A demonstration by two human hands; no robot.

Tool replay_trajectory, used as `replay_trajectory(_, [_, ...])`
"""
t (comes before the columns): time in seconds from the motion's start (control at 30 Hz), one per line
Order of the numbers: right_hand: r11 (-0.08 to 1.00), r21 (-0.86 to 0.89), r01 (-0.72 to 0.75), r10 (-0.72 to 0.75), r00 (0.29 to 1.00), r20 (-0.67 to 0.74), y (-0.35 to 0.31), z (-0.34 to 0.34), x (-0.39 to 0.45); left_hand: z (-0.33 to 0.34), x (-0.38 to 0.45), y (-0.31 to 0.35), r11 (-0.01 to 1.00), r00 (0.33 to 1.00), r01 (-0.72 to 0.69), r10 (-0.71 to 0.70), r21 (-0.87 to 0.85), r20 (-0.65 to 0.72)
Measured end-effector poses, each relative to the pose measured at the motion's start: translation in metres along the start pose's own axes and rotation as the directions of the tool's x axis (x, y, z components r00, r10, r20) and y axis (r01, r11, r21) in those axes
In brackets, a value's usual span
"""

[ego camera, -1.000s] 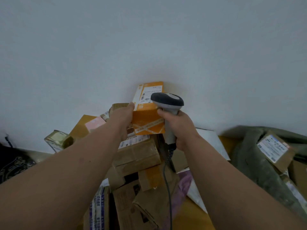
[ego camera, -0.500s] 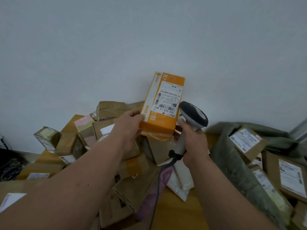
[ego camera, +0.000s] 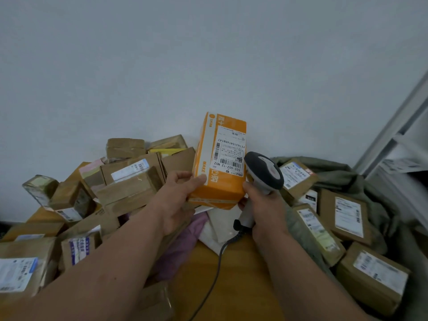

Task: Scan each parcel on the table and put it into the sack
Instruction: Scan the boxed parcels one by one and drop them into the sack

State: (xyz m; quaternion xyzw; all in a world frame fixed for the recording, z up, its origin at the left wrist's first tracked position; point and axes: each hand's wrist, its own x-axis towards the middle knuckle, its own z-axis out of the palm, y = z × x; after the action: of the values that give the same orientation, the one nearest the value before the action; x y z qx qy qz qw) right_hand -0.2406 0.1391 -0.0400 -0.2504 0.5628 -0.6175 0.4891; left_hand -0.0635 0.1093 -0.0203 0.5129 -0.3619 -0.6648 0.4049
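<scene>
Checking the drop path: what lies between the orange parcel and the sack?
In the head view, only the scanner, gripped by the right hand, lies between orange parcel and sack.

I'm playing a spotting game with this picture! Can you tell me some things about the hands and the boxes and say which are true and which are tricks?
1. The left hand holds an orange parcel. True.
2. The right hand holds a pair of scissors. False: it grips a scanner.
3. The orange parcel's white label faces the camera. True.
4. The green sack is empty. False: several brown parcels lie in it.
5. The scanner has no cable. False: a grey cable runs down from its handle.
</scene>
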Motion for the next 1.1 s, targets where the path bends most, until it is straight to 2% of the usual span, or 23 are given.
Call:
replay_trajectory(0.27, [0.995,-0.097,0.007,-0.010,0.999,-0.034,-0.001,-0.027,-0.024,0.001,-0.016,-0.017,0.986,0.988,0.088,-0.068,-0.142,0.141])
replay_trajectory(0.4, [0.994,-0.104,0.024,-0.030,0.998,-0.063,0.000,-0.033,-0.039,-0.010,-0.025,-0.022,0.975,0.994,0.054,-0.032,-0.217,0.107])
replay_trajectory(0.5, [0.997,-0.072,0.019,-0.021,0.999,-0.025,-0.005,-0.033,-0.056,-0.019,-0.030,-0.027,0.968,0.996,0.033,-0.011,-0.249,0.087])
replay_trajectory(0.67, [0.993,-0.117,0.017,-0.005,0.995,0.101,-0.010,-0.027,-0.089,-0.024,-0.039,-0.035,0.974,0.994,0.011,0.014,-0.227,0.105])
replay_trajectory(1.1, [0.988,-0.146,0.049,-0.029,0.990,0.140,-0.012,-0.024,-0.124,-0.036,-0.056,-0.037,0.978,0.991,-0.028,0.055,-0.209,0.123])
